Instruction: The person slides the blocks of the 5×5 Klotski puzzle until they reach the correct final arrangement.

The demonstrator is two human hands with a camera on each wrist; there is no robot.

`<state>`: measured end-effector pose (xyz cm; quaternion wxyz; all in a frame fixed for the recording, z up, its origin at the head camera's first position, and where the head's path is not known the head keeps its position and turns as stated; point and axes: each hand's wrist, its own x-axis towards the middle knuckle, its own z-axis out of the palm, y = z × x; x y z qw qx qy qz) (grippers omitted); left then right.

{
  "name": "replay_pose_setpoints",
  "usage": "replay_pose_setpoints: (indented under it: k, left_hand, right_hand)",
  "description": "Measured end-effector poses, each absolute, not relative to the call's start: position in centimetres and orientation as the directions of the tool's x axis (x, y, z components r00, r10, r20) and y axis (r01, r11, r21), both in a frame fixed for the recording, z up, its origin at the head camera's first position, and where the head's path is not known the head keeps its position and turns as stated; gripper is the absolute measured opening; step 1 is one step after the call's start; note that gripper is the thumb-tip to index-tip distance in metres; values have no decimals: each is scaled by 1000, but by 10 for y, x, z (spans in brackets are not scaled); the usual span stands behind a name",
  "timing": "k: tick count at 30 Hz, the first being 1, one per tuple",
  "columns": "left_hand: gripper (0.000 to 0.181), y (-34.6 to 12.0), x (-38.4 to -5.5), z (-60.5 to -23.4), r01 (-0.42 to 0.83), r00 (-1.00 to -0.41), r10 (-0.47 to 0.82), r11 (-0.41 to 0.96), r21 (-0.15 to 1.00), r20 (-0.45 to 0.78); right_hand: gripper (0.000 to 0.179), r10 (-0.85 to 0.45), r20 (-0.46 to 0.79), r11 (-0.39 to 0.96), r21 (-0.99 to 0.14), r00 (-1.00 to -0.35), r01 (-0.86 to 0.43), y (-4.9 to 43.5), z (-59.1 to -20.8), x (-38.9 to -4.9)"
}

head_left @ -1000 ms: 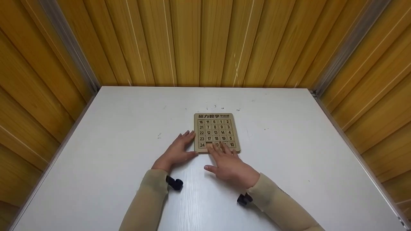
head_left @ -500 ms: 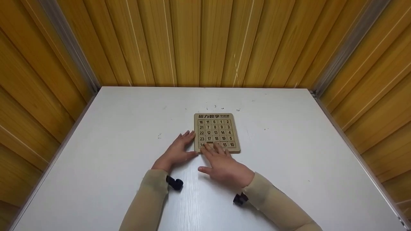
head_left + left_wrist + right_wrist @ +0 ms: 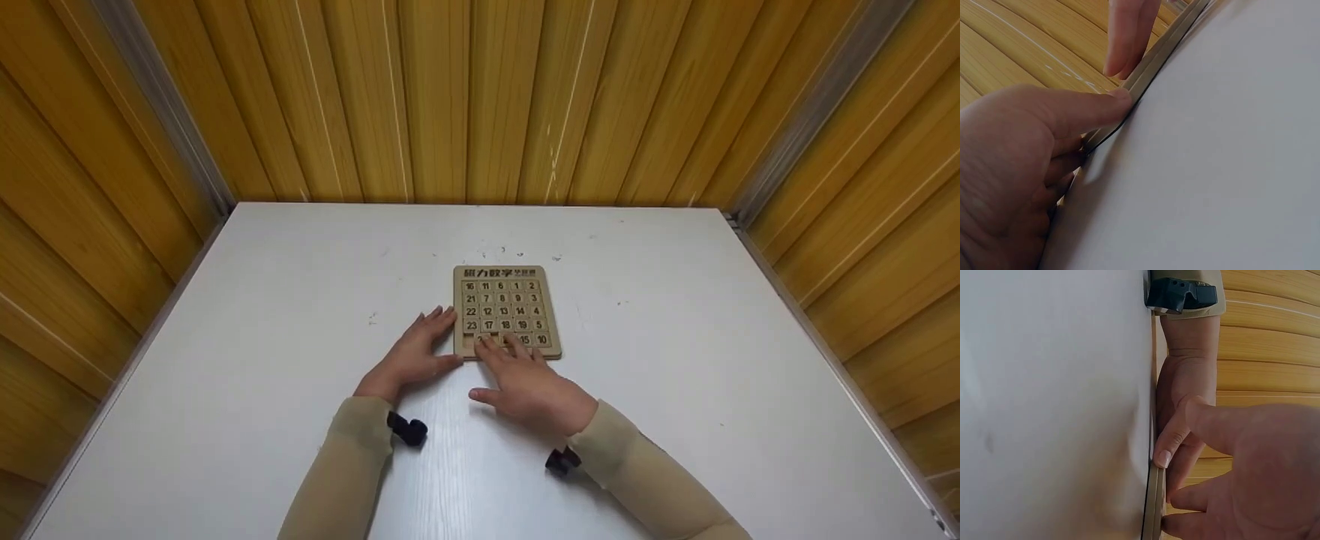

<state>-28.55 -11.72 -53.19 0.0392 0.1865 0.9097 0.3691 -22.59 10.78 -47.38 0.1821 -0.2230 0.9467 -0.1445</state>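
Observation:
A wooden sliding number puzzle point(image 3: 504, 310) lies flat on the white table. Its numbered tiles sit in rows beneath a printed heading, and the bottom-left cell shows a vacant slot. My left hand point(image 3: 415, 350) holds the puzzle's near-left corner, thumb on the front edge and fingers along the left side; in the left wrist view the thumb point(image 3: 1092, 111) presses against that edge. My right hand point(image 3: 531, 390) lies over the bottom row with extended fingertips touching tiles, partly hiding several of them. Its thumb points left, clear of the board. In the right wrist view the puzzle's edge point(image 3: 1155, 498) shows side-on.
The white table point(image 3: 337, 262) extends all round the puzzle, with small dark marks point(image 3: 520, 254) behind it. Yellow wood-grain panels point(image 3: 435, 97) stand at the back and both sides. A black wrist camera point(image 3: 409, 430) sits on the left cuff, another point(image 3: 562, 461) on the right.
My right hand has moved left, then slightly back right. The bottom-left tile, 24, has slid right, leaving its slot vacant. My left hand and the board stay in place.

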Motion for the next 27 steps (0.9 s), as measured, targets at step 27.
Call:
replay_pose_setpoints:
  k: [27]
  left_hand:
    - [84, -117, -287, -533, 303, -932, 357, 659, 688, 68]
  right_hand:
    - [79, -458, -235, 869, -321, -857, -377, 102, -484, -270]
